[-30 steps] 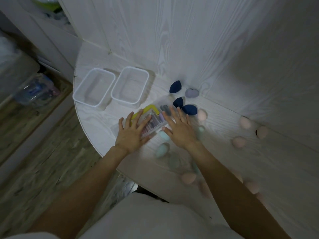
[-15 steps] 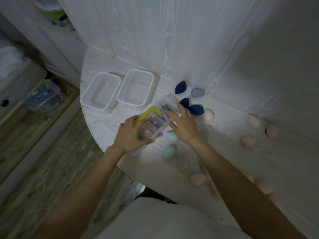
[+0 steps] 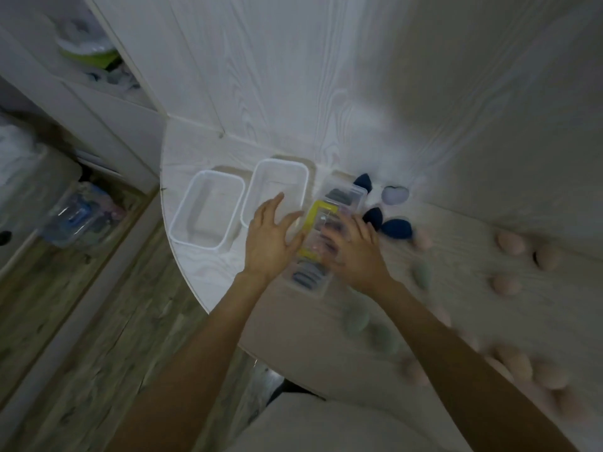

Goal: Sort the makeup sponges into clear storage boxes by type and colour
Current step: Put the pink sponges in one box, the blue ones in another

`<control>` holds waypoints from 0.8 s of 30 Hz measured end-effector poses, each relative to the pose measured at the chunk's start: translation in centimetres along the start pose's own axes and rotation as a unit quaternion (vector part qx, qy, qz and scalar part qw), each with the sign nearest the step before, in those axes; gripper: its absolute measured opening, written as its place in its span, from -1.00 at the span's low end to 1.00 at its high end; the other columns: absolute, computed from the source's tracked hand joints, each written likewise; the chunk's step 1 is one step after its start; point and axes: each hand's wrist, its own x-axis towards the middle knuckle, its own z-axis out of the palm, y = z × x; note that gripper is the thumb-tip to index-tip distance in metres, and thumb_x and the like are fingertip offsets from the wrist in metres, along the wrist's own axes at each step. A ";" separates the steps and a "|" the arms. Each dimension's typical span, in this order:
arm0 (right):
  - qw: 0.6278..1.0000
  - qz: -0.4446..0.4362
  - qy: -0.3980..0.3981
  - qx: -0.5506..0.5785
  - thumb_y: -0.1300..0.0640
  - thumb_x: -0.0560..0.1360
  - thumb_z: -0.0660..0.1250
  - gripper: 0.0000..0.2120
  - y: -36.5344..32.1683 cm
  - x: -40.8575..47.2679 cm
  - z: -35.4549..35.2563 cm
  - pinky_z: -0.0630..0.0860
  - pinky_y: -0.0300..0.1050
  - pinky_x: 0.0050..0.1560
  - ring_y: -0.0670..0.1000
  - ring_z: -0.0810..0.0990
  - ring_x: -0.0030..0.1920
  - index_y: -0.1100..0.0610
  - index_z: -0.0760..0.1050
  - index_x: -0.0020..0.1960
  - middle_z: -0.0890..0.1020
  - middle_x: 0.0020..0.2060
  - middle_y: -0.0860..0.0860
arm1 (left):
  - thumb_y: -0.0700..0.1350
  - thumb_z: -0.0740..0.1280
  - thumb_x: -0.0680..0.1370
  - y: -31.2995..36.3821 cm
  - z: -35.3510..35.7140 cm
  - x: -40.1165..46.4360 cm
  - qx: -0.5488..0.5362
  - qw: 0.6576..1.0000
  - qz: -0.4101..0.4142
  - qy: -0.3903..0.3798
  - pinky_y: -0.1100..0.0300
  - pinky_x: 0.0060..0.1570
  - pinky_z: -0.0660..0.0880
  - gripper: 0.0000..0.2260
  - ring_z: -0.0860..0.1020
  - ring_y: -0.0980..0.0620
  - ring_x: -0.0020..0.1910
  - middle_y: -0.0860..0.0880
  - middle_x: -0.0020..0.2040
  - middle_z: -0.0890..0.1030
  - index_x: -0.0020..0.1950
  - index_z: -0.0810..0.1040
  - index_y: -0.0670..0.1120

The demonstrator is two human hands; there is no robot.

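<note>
A clear lidded box [image 3: 326, 230] with a yellow latch lies on the white counter [image 3: 202, 275], flanked by both hands. The left hand [image 3: 270, 239] is spread against its left side; the right hand [image 3: 355, 252] is laid flat on top. Two empty boxes [image 3: 208, 216] stand left; dark blue sponges [image 3: 396, 228] lie right.
</note>
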 end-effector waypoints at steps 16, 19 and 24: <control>0.999 0.022 -0.021 -0.045 -0.36 0.35 0.30 -0.29 -0.1 0.7 -0.5 -0.10 0.31 0.43 0.18 -0.07 0.51 -0.13 0.25 0.42 0.02 0.53 -0.02 | 0.44 0.25 0.33 -3.2 1.4 8.6 0.102 0.970 -0.105 -0.193 -0.19 0.38 -0.34 0.04 -0.21 -0.28 0.48 -0.36 0.49 -0.18 0.53 -0.19 -0.07; 0.998 0.033 -0.027 -0.045 -0.37 0.36 0.28 -0.27 -0.2 0.3 -0.5 -0.12 0.26 0.45 0.19 -0.06 0.50 -0.14 0.21 0.44 0.02 0.53 -0.02 | 0.44 0.26 0.32 -3.0 1.8 8.8 0.118 0.966 -0.095 -0.208 -0.23 0.39 -0.28 0.06 -0.22 -0.33 0.47 -0.33 0.49 -0.25 0.53 -0.23 -0.06; 0.999 0.029 -0.021 -0.013 -0.41 0.37 0.11 -0.26 0.0 -0.5 0.0 -0.10 0.14 0.46 0.15 -0.07 0.51 -0.06 0.21 0.45 0.04 0.52 0.03 | 0.35 0.37 0.30 -2.4 1.1 9.0 0.084 0.980 -0.099 -0.149 -0.29 0.39 -0.17 -0.02 -0.01 -0.33 0.46 -0.26 0.52 -0.07 0.54 -0.04 0.03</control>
